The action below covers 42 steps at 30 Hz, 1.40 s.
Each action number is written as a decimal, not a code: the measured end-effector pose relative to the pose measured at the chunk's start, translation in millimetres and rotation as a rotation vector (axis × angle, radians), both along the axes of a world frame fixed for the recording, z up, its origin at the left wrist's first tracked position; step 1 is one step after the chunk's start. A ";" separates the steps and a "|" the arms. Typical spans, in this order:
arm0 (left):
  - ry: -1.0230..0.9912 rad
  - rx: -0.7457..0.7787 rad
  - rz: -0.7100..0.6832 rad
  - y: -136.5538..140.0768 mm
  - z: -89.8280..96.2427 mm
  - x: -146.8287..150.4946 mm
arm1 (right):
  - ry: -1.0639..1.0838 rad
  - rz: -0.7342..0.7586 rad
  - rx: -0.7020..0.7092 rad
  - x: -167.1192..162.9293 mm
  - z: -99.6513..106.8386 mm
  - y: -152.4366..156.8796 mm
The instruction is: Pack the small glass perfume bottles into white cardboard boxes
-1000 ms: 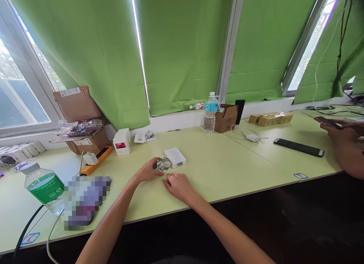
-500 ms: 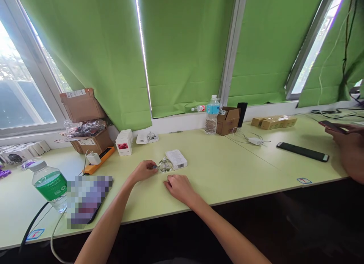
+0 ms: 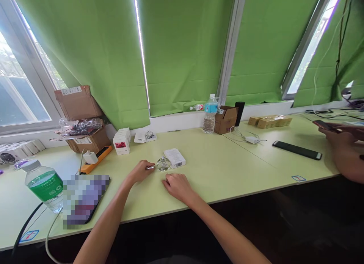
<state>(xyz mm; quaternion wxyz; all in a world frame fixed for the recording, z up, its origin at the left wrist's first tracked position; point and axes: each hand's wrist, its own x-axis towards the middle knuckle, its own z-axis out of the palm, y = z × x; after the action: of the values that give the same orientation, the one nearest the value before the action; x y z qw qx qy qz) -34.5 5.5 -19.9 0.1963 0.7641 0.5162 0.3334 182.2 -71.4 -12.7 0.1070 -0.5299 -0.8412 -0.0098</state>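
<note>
A small silver stick-like thing pokes out of the pinched fingers of my left hand; its exact kind is too small to tell. Just right of that hand lies a rounded, clear, shiny piece with dark lines in it. It sits against a flat white box that bears a barcode. My right hand rests on the table in front of these, its fingers curled inward with nothing visible in them. It is apart from the clear piece and the box.
On the left are a water bottle, a blurred-out phone, an orange power strip, an open carton and white boxes. A large bottle stands behind. At right, a dark phone lies near another person's hands.
The silver thing in my left hand has turned and shows more of its length. My right hand stays put. The whole view has shifted slightly.
</note>
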 end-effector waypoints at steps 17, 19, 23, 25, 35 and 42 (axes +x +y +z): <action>0.074 0.011 0.002 1.6 -2.0 1.4 | 0.003 0.009 0.005 0.9 -2.8 1.7; 0.093 0.007 0.022 3.1 -2.9 -0.5 | 0.004 0.009 0.009 1.2 -3.7 2.7; 0.148 0.036 0.062 9.8 -8.0 -6.8 | 0.008 0.008 0.025 1.3 -5.2 3.6; 0.158 0.047 0.086 12.8 -10.4 -9.8 | 0.010 0.006 0.023 1.0 -5.5 3.4; 0.201 0.119 0.093 12.5 -12.1 -11.2 | 0.017 0.012 0.033 1.3 -8.0 4.1; 0.219 0.133 0.064 15.3 -12.3 -13.1 | 0.022 0.011 0.036 1.2 -8.6 4.3</action>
<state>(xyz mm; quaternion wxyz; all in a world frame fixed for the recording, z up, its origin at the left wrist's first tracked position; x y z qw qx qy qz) -47.6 20.8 -32.2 0.0767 0.7905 0.5354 0.2874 183.4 -67.1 -21.3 0.1260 -0.5235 -0.8425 -0.0184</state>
